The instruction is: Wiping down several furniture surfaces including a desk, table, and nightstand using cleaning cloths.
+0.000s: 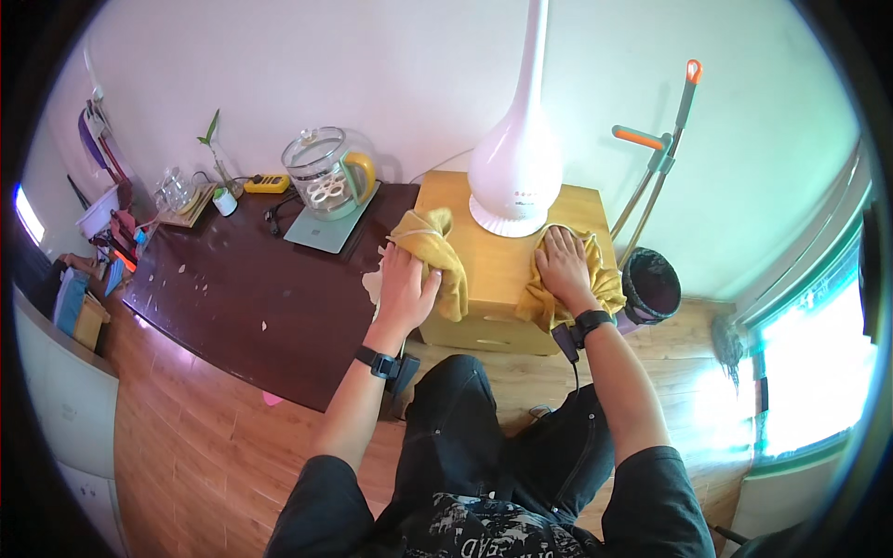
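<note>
My left hand [406, 286] holds a bunched yellow cloth [434, 240] at the left edge of a light wooden cabinet [488, 268]. The thumb lies along the cloth, and its lower part hangs over the cabinet's front edge. Pale torn patches [373, 286] show beside this hand on the dark tabletop. My right hand [564, 265] presses down on a second yellow cloth [605, 268], palm down, at the cabinet's front right corner. That cloth drapes over the edge. Between and behind the hands stands a white long-necked appliance [516, 167], apparently a humidifier.
On the dark brown table [230, 293] a glass kettle [324, 174] stands on a flat silver laptop [328, 227]. Farther left are a yellow power strip [267, 183], a small white jar [224, 201] and a glass teapot [178, 192]. A long-handled tool [659, 160] leans beside a black-lined bin [652, 286].
</note>
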`<act>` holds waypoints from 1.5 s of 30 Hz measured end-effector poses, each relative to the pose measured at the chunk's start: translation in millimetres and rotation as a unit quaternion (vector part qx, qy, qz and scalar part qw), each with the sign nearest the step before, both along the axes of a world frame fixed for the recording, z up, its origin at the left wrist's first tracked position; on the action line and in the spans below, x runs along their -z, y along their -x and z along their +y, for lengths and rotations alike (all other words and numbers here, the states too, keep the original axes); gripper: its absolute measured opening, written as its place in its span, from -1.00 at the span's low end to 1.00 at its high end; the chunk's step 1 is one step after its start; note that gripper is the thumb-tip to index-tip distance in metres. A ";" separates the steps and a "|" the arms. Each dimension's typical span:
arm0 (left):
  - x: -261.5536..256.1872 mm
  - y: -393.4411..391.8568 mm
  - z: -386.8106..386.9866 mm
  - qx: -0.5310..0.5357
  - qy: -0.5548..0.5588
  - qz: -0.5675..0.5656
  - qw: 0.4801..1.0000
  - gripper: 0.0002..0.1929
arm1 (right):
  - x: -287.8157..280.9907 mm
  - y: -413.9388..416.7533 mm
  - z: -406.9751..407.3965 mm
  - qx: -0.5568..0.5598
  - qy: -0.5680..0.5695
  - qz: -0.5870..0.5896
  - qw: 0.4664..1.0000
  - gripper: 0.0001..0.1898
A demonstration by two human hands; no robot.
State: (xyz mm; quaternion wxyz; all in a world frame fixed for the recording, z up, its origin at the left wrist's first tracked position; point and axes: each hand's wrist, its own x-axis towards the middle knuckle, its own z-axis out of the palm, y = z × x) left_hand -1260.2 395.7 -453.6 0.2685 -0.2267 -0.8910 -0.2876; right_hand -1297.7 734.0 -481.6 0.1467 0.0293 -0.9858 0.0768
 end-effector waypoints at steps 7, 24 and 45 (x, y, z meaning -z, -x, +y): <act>-28.8 -25.7 13.5 0.179 -0.427 -0.106 0.880 -0.38 | -4.7 -1.8 -3.5 -0.001 0.009 0.002 1.000 -0.33; -30.5 -29.3 11.6 0.105 -0.445 -0.152 0.876 -0.62 | 1.5 -2.4 4.5 -0.027 0.036 0.061 0.997 -0.42; 40.8 6.0 16.5 -0.032 0.042 0.143 0.988 -0.66 | -6.8 106.2 11.4 0.041 0.652 0.094 0.752 -0.40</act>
